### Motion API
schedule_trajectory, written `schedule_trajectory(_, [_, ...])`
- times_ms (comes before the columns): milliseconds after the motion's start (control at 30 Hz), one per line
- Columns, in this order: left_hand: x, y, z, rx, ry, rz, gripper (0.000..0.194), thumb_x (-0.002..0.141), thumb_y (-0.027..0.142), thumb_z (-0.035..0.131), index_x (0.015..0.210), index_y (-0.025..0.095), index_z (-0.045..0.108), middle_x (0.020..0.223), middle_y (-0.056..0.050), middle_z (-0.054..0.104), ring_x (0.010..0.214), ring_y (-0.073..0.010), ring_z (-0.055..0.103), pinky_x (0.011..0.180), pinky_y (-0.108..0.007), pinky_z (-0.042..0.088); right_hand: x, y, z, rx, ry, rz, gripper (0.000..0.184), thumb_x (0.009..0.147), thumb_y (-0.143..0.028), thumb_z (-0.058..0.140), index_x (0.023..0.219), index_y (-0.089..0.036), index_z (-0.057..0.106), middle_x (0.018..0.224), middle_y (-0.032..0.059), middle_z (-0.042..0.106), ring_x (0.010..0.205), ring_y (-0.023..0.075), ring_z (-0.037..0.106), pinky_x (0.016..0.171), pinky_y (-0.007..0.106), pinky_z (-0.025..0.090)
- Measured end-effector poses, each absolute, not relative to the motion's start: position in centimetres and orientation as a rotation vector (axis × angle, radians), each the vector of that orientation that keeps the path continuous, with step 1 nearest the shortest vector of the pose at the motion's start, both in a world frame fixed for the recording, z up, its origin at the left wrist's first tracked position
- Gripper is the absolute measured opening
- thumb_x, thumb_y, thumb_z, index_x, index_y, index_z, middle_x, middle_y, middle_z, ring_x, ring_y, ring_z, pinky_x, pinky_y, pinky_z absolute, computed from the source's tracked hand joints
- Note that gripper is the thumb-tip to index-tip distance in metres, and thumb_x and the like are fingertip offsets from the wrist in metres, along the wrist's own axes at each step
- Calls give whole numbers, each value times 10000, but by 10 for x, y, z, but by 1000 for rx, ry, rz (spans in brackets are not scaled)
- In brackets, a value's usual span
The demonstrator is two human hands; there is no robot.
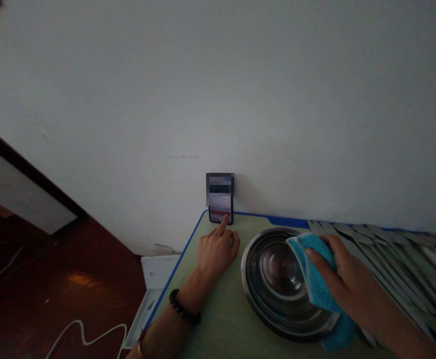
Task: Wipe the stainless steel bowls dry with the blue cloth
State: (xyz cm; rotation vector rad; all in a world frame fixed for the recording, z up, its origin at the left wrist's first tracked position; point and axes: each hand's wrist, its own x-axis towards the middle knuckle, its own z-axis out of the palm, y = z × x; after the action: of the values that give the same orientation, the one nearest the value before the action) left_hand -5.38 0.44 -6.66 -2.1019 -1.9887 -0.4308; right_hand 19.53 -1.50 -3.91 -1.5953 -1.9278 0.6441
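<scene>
My left hand [218, 249] reaches over the table with its index finger stretched out to the lower screen of a phone [220, 207]. The other fingers are partly bent, and nothing is held in them. The phone stands upright, leaning on the wall at the table's back edge. In my right hand [339, 279] is a folded blue cloth [317, 269], gripped between thumb and fingers over the right side of a shiny metal bowl [277, 269]. The bowl's inside faces up, and the cloth hides part of its right rim. More blue fabric shows below my right wrist.
Long grey spoon- or leaf-like shapes [382, 254] cover the right of the green table [221, 319], which has a blue edge. A white wall [218, 89] rises behind. At left are a reddish floor [72, 284], a white cable [85, 341] and an open white box [158, 271].
</scene>
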Motion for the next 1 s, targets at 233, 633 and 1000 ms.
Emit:
schedule_trajectory(233, [-51,7,-66,-2129,-1992,-370,438,895,348,286,715,199,656,1377,-37,418,892,-219,644,653,-341,521,192,-15,-38,-1601,-1932,643,349,849,-552,319,936,-225,406,653,-2,562,576,182,574,583,336,425])
schedule_trajectory(633, [-49,12,-68,-2132,-2001,-414,367,891,331,307,867,212,654,1411,-51,375,943,-230,616,665,-355,529,194,-15,-34,-1573,-1956,632,321,866,-509,315,927,-210,417,643,-4,560,593,178,572,580,322,410])
schedule_trajectory(1000, [-37,-2,-67,-2557,-1844,-1362,396,886,375,355,1219,207,485,1434,-109,284,1183,-235,442,983,-407,377,199,-17,-20,-1529,-1897,566,273,875,-449,345,946,-199,427,733,25,586,675,198,587,631,327,414])
